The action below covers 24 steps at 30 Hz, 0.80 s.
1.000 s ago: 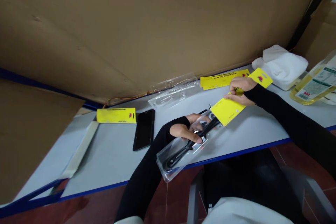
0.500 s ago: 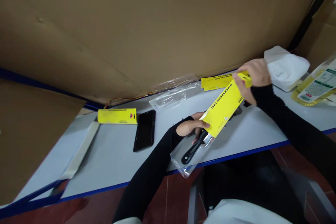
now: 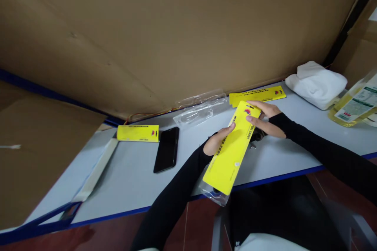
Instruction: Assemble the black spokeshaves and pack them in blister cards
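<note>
A long yellow printed card lies over a clear plastic blister pack that sticks out past the table's front edge. The black-handled tool seen earlier in the pack is now hidden under the card. My left hand grips the card and pack on their left side. My right hand holds the card's far end, fingers on its top corner. Both arms wear black sleeves.
On the grey table lie a black phone, a yellow card, more yellow cards, empty clear blister shells, a white cloth and a bottle of yellow liquid. Cardboard sheets wall the back.
My right hand slid the yellow card down over the blister pack, so it now covers the black-handled tool. The pack shifted toward the table's front edge.
</note>
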### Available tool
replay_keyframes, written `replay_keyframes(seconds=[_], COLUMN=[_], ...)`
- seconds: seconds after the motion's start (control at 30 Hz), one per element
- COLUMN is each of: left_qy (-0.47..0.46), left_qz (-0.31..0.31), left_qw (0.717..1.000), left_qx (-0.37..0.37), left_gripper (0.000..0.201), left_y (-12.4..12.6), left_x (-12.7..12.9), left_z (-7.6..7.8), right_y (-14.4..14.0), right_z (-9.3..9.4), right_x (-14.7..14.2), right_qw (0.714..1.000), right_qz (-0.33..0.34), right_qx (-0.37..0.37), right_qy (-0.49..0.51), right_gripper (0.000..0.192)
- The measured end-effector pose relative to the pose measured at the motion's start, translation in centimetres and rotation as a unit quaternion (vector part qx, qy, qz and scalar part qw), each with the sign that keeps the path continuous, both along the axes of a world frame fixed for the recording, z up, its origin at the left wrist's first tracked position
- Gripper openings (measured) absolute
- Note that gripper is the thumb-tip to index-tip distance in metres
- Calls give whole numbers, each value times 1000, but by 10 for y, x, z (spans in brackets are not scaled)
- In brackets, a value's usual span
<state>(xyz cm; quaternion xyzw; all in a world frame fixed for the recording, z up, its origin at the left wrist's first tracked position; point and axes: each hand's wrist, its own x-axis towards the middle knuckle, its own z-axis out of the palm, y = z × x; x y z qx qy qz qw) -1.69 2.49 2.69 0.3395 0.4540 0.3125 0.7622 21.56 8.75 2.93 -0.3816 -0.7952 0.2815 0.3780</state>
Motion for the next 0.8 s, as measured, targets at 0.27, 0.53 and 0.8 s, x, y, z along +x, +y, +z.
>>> replay_keyframes(seconds=[0.27, 0.53, 0.8], left_qy=[35, 44, 27], left_qz=[-2, 9, 38], left_qw=[999, 999, 998], left_qx=[9, 0, 34], left_gripper=[63, 60, 52], left_y=[-1, 0, 3], left_x=[6, 5, 3], left_z=[7, 7, 11], right_y=[-9, -16, -5], right_z=[-7, -1, -5], right_x=[-8, -7, -4], right_qw=[994, 995, 999], right_qz=[78, 54, 28], right_qx=[33, 43, 3], right_qy=[63, 71, 47], right_gripper=[79, 66, 68])
